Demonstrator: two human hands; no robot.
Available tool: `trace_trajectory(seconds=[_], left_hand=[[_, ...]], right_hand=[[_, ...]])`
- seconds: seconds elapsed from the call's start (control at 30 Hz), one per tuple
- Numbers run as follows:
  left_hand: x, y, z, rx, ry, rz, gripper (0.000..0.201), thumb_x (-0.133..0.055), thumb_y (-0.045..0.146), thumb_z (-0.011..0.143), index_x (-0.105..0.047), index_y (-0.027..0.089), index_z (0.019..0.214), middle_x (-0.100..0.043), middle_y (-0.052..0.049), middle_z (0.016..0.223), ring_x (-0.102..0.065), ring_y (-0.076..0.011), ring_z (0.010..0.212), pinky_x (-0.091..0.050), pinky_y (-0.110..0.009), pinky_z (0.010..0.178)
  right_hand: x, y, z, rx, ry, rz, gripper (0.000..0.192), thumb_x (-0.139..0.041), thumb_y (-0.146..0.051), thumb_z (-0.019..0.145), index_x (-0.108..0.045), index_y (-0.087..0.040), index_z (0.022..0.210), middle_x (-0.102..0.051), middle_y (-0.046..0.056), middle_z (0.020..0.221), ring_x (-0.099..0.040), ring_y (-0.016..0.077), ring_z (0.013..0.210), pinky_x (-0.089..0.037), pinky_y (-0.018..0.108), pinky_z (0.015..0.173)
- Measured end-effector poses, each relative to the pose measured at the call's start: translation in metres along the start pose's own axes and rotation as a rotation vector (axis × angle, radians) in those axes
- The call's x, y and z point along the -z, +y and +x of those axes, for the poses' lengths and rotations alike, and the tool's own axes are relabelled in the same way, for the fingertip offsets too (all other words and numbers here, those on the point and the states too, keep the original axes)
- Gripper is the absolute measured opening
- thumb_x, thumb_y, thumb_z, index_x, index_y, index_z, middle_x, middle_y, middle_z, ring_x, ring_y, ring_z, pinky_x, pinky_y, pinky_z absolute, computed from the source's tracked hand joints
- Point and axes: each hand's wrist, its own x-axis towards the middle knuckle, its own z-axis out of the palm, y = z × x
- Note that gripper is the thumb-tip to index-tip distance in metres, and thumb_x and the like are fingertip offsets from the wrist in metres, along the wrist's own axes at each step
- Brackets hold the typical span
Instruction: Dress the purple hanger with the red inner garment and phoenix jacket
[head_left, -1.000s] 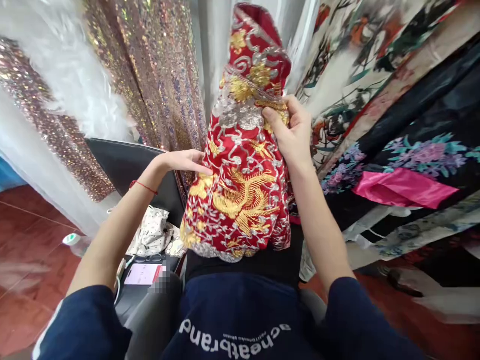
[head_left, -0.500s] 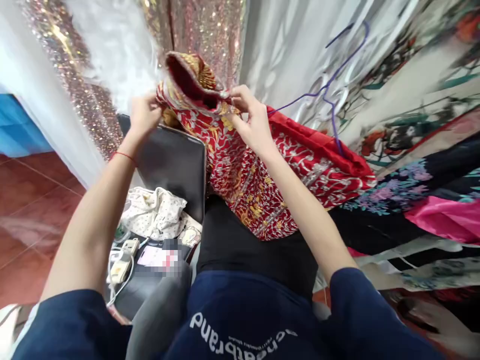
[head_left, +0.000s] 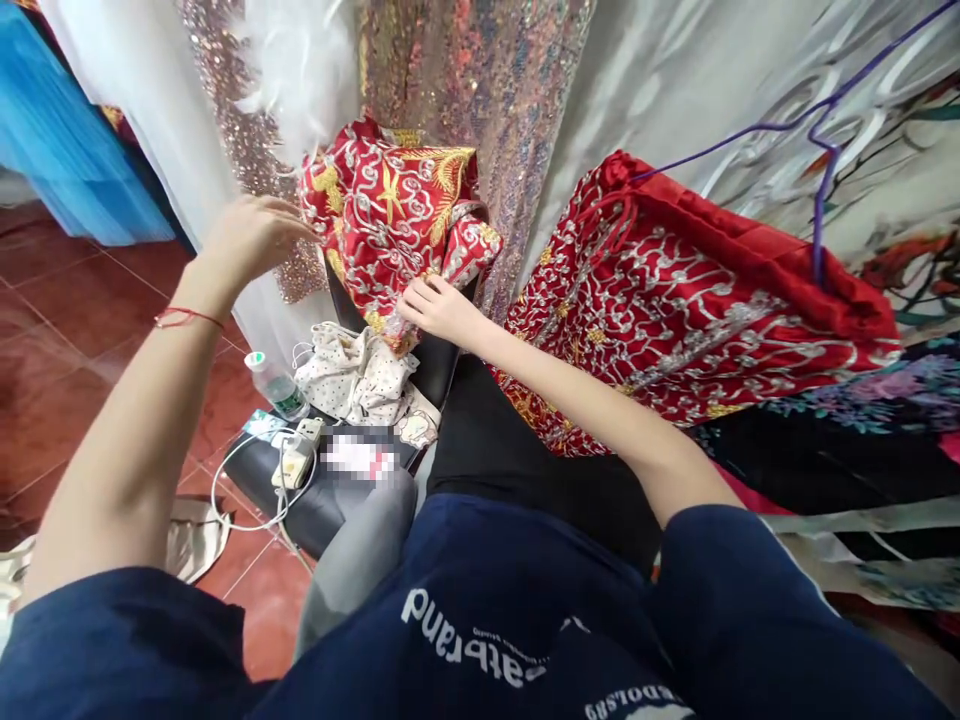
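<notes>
A red garment [head_left: 382, 215] with gold and silver embroidery lies bunched over the far end of a black bench [head_left: 435, 375]. At its left edge is my left hand [head_left: 251, 240], fingers stretched out and holding nothing; whether the fingertips touch the cloth I cannot tell. My right hand [head_left: 442, 310] rests on the lower right part of the garment, its fingers loosely bent and apart. A matching red skirt [head_left: 675, 290] with a drawstring waist hangs on a purple hanger [head_left: 829, 150] to the right and drapes against my lap.
Spotted white cloth [head_left: 352, 370], a plastic bottle [head_left: 277, 385], a power strip [head_left: 298, 455] with a white cable, and a blurred-out item [head_left: 360, 457] lie on the bench. Sequined fabric [head_left: 480, 90], white feathers [head_left: 296, 80] and blue tulle [head_left: 75, 130] hang around it.
The red garment has gone from being held up by its opening to lying on the bench. My left hand has let go; my right hand has moved down. The view has shifted left.
</notes>
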Motion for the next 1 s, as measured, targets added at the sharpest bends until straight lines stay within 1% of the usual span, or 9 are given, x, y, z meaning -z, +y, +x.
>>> trace_trajectory(seconds=[0.1,0.27,0.37,0.47,0.57,0.7,0.8,0.9,1.0], left_hand=[[-0.005,0.023,0.005,0.057,-0.219,0.028,0.014,-0.06,0.023,0.088,-0.072,0.019,0.091,-0.071,-0.005,0.104,-0.052,-0.0159,0.1,-0.038,-0.049,0.111],[-0.008,0.095,0.03,-0.018,-0.135,0.136,0.015,-0.052,0.022,0.09,-0.068,0.024,0.093,-0.068,-0.006,0.102,-0.045,-0.0194,0.095,-0.038,-0.047,0.104],[-0.022,0.148,0.048,-0.13,-0.089,0.173,0.017,-0.05,0.024,0.091,-0.066,0.025,0.098,-0.067,-0.007,0.103,-0.047,-0.0212,0.096,-0.04,-0.045,0.097],[-0.051,0.196,0.069,-0.232,-0.04,0.116,0.02,-0.047,0.026,0.093,-0.062,0.023,0.106,-0.066,-0.009,0.106,-0.051,-0.0247,0.105,-0.04,-0.048,0.097],[-0.097,0.229,0.095,-0.283,0.049,-0.052,0.023,-0.051,0.033,0.092,-0.058,0.022,0.112,-0.064,-0.011,0.11,-0.054,-0.0284,0.113,-0.039,-0.049,0.101],[-0.168,0.256,0.138,-0.275,0.122,-0.267,0.039,-0.054,0.045,0.091,-0.053,0.02,0.121,-0.06,-0.015,0.119,-0.055,-0.031,0.119,-0.04,-0.049,0.106],[-0.209,0.27,0.173,-0.25,0.161,-0.394,0.045,-0.048,0.054,0.093,-0.051,0.022,0.125,-0.058,-0.017,0.126,-0.052,-0.0304,0.124,-0.037,-0.05,0.11],[-0.231,0.277,0.207,-0.224,0.227,-0.453,0.044,-0.042,0.058,0.095,-0.053,0.028,0.124,-0.057,-0.014,0.131,-0.047,-0.0288,0.132,-0.033,-0.051,0.114],[-0.239,0.276,0.232,-0.235,0.23,-0.433,0.038,-0.04,0.06,0.095,-0.06,0.032,0.112,-0.059,-0.011,0.13,-0.042,-0.0284,0.137,-0.03,-0.054,0.114]], right_hand=[[-0.017,0.003,-0.011,-0.026,0.012,0.011,0.039,-0.025,-0.008,0.099,-0.054,-0.012,0.124,-0.061,0.022,0.133,-0.054,0.0292,0.133,-0.045,0.058,0.107],[-0.01,-0.01,-0.031,0.05,0.071,-0.031,0.039,-0.037,-0.008,0.092,-0.051,-0.01,0.129,-0.05,0.024,0.147,-0.041,0.033,0.144,-0.038,0.059,0.112],[0.008,-0.01,-0.048,0.055,0.106,-0.071,0.037,-0.038,-0.011,0.094,-0.054,-0.013,0.127,-0.055,0.02,0.142,-0.047,0.0315,0.138,-0.04,0.055,0.107],[0.03,0.002,-0.073,-0.078,0.135,-0.135,0.032,-0.039,-0.016,0.096,-0.057,-0.014,0.123,-0.061,0.019,0.131,-0.055,0.0309,0.123,-0.042,0.051,0.097],[0.049,0.02,-0.106,-0.268,0.159,-0.206,0.027,-0.042,-0.02,0.096,-0.061,-0.014,0.114,-0.063,0.018,0.122,-0.056,0.0299,0.111,-0.041,0.048,0.092],[0.077,0.046,-0.157,-0.502,0.203,-0.259,0.023,-0.044,-0.02,0.095,-0.064,-0.015,0.105,-0.064,0.016,0.114,-0.055,0.028,0.105,-0.041,0.045,0.089],[0.101,0.066,-0.193,-0.667,0.244,-0.308,0.023,-0.043,-0.02,0.095,-0.064,-0.016,0.102,-0.065,0.014,0.108,-0.056,0.0265,0.1,-0.042,0.042,0.086],[0.122,0.088,-0.225,-0.785,0.247,-0.327,0.022,-0.042,-0.019,0.094,-0.063,-0.017,0.096,-0.066,0.011,0.095,-0.057,0.0246,0.09,-0.044,0.038,0.081],[0.134,0.107,-0.25,-0.847,0.255,-0.302,0.02,-0.041,-0.017,0.092,-0.062,-0.018,0.092,-0.066,0.009,0.088,-0.059,0.0229,0.086,-0.047,0.035,0.079]])
